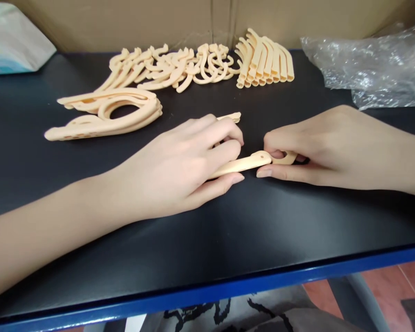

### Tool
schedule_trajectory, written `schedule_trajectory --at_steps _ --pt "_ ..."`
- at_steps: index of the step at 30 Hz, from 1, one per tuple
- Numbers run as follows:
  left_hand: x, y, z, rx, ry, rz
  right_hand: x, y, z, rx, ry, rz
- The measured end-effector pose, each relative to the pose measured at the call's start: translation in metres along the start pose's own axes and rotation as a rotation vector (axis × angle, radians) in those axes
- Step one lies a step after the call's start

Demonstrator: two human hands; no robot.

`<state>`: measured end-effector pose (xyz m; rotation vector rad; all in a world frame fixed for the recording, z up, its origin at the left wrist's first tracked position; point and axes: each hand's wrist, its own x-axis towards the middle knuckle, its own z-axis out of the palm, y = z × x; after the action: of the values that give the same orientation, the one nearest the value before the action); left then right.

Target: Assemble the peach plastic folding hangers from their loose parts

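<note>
On the black table top, my left hand [190, 161] is closed over a cream plastic hanger arm [251, 161], thumb along the near side. Beyond its fingers pokes the end of another cream piece [234, 117]; the palm hides how the two connect. My right hand [332, 147] pinches a cream curved hanger hook [287, 158], whose base meets the rounded, holed end of the arm. Fingers cover much of the hook. Left of my hands lies a stack of folded cream hangers [150, 110].
Loose curved hooks [207, 69] lie heaped at the back. Beside them is a pile of hanger arms [266, 60]. Crumpled clear plastic [376, 69] sits back right, a white and blue package [17, 41] back left. A blue edge [228, 288] borders the table's front.
</note>
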<state>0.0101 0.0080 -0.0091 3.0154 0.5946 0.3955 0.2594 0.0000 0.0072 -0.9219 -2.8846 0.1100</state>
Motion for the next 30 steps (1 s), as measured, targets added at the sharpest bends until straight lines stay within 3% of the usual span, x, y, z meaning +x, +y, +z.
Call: schedule_trajectory --at_steps 30 --pt "-0.0016 0.0017 -0.0026 0.015 0.002 0.008 0.0000 -0.0004 0.0002 0.070 -0.049 0.045"
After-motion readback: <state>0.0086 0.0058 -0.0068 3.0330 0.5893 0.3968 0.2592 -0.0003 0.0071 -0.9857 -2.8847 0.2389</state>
